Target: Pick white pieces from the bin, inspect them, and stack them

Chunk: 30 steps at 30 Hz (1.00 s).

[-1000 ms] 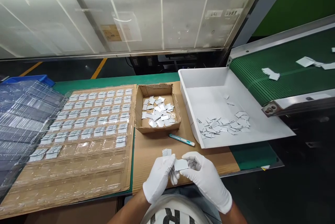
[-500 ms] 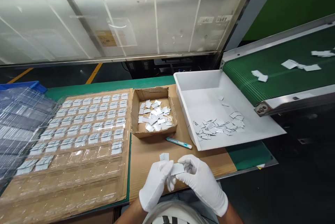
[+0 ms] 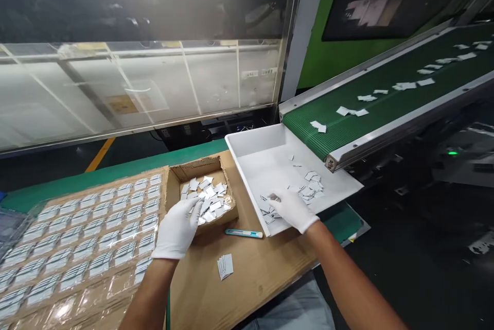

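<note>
Green desk before a machine's translucent panels, head view. Left hand: gloved fingers narrowly spaced at the loose white pieces within a cardboard box; whether they grip one cannot be told. Right hand: gloved fingers curled over further white pieces in a white tray; their hold is likewise unclear. Nearer the wearer, between both sets of fingers: a blue cutter and a fanned stack. Left of the left fingers: a clear compartmented sheet bearing stacked pieces. Beyond the right fingers: a green conveyor.
</note>
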Each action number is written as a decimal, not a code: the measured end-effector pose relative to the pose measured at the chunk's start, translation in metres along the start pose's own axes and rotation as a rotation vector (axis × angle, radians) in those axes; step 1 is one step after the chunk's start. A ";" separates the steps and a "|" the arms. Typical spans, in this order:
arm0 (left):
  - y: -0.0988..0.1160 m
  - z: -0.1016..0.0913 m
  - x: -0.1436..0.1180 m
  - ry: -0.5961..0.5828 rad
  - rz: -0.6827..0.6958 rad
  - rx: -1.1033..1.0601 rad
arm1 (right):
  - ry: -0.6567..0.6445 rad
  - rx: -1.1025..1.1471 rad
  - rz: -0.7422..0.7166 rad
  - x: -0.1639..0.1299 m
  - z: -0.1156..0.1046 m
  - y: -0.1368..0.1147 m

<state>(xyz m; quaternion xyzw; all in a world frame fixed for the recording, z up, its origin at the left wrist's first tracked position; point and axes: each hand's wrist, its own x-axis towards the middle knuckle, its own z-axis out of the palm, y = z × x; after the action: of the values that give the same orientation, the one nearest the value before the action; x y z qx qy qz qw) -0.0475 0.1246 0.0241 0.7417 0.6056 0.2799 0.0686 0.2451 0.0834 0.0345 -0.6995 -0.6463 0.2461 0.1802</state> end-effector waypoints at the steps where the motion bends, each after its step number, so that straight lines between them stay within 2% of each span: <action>1: -0.002 0.001 0.002 -0.022 0.013 0.084 | -0.046 -0.036 0.010 0.010 0.000 0.001; 3: -0.002 0.007 -0.004 -0.010 0.044 0.137 | -0.140 -0.122 0.034 0.025 0.005 0.002; 6: 0.003 0.017 -0.033 0.106 0.128 -0.054 | -0.232 -0.222 0.057 0.034 0.015 0.000; 9: 0.008 0.022 -0.064 0.176 0.206 -0.256 | -0.258 -0.261 0.070 0.035 0.021 -0.001; 12: 0.009 0.017 -0.082 0.241 0.225 -0.364 | -0.234 -0.250 0.066 0.032 0.018 -0.002; 15: 0.011 0.009 -0.086 0.185 0.044 -0.514 | -0.118 -0.210 0.054 0.017 0.008 -0.008; 18: 0.024 0.005 -0.086 0.022 -0.215 -0.745 | -0.030 -0.108 -0.011 -0.013 0.000 -0.025; 20: 0.039 0.006 -0.087 -0.074 -0.327 -0.902 | -0.058 0.145 -0.118 -0.037 0.003 -0.039; 23: 0.061 0.010 -0.089 -0.212 -0.406 -1.069 | -0.141 0.505 -0.214 -0.065 0.023 -0.052; 26: 0.071 0.014 -0.092 -0.325 -0.501 -1.133 | -0.118 0.660 -0.103 -0.080 0.051 -0.052; 30: 0.067 0.020 -0.101 -0.299 -0.631 -1.135 | -0.162 0.805 0.106 -0.089 0.078 -0.043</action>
<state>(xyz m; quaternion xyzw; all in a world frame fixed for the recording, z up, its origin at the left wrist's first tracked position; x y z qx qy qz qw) 0.0087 0.0173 0.0033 0.4086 0.5362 0.4158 0.6104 0.1608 -0.0056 0.0056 -0.5840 -0.4734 0.5423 0.3751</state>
